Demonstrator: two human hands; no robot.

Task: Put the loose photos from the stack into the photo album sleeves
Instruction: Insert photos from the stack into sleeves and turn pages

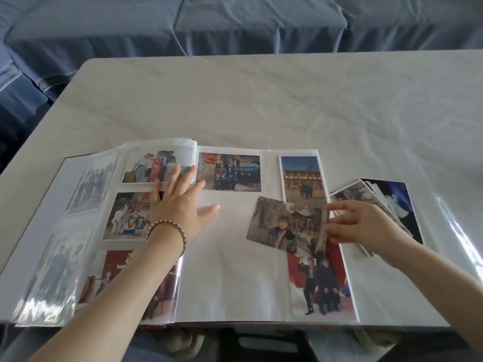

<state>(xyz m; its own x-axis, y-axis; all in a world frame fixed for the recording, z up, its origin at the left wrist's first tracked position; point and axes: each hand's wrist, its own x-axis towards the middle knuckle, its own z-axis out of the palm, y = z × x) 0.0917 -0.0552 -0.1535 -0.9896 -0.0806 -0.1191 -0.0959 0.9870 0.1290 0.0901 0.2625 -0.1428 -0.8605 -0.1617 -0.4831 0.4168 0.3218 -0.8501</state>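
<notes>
Pinches the loose photo [285, 226] by its right edge in the right hand [366, 226], long axis slanting across the album [230, 283] page, just right of the empty sleeve [230, 226], with the left hand [180, 205] pressed flat, fingers spread, beside it and the stack [392, 194] just rightward.

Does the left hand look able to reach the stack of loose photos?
Probably not easily: the left hand presses the album page, and the right hand with its photo sits between it and the stack.

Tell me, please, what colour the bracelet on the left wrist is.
The bracelet is gold with dark segments, in the head view.
</notes>
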